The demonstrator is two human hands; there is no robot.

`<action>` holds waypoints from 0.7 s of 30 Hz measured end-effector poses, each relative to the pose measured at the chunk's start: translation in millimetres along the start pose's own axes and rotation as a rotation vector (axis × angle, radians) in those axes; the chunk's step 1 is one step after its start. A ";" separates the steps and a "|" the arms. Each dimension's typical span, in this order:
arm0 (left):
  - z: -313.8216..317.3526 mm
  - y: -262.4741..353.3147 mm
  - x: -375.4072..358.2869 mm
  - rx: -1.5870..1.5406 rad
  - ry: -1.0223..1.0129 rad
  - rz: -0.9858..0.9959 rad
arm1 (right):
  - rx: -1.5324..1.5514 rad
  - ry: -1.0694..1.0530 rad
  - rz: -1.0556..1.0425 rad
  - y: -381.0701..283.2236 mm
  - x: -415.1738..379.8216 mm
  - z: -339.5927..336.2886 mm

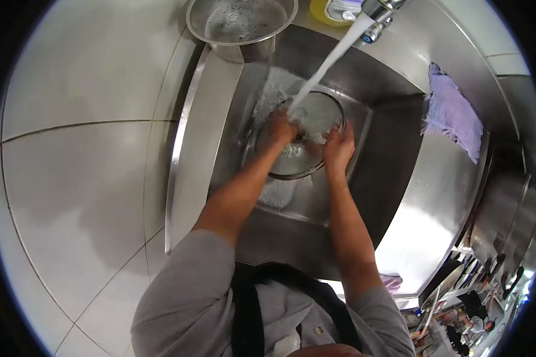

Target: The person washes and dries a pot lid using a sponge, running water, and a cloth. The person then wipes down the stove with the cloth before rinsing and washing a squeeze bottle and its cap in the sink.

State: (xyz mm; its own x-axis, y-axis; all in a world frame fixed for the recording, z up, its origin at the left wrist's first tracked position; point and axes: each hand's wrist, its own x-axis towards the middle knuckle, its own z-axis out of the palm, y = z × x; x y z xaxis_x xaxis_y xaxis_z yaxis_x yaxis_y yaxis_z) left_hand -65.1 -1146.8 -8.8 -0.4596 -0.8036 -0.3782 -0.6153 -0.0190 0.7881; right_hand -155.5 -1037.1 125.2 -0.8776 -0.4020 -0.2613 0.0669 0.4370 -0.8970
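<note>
A round, see-through glass lid [320, 116] with a dark rim is tilted in the steel sink [363, 205]. My right hand [338, 147] grips its rim on the right side, fingers wrapped over the edge. Over the left part of the lid is my left hand [281, 130], its fingers smeared by motion and partly lost in the splash. Running water [333, 56] falls from the faucet [382, 9] onto the lid right beside that hand. Suds and water spread on the sink bottom around the lid.
A steel pot [242, 43] with suds inside stands at the sink's back left corner. Behind the sink is a bottle of yellow liquid [330, 12]. A purple cloth [454, 113] lies on the right ledge. Farther right, a person [477, 324] is in the background.
</note>
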 end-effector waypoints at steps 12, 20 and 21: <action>-62.2 55.0 -98.1 -0.518 -0.020 -0.299 | 0.134 -0.055 -0.159 -3.8 25.1 -44.5; -110.8 76.2 -143.1 -0.914 0.163 -0.096 | -0.532 -0.307 -0.629 41.0 -35.5 3.0; -110.3 75.4 -144.4 -0.885 0.144 -0.086 | -0.826 -0.346 -0.747 54.0 -42.1 5.2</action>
State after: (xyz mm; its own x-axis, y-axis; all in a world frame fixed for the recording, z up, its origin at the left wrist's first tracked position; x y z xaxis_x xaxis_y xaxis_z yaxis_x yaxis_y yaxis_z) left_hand 25.6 -1097.8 158.8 -0.3138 -0.8437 -0.4356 0.1018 -0.4860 0.8680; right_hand -112.4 -1000.8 85.9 -0.3833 -0.9229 0.0363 -0.8532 0.3387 -0.3966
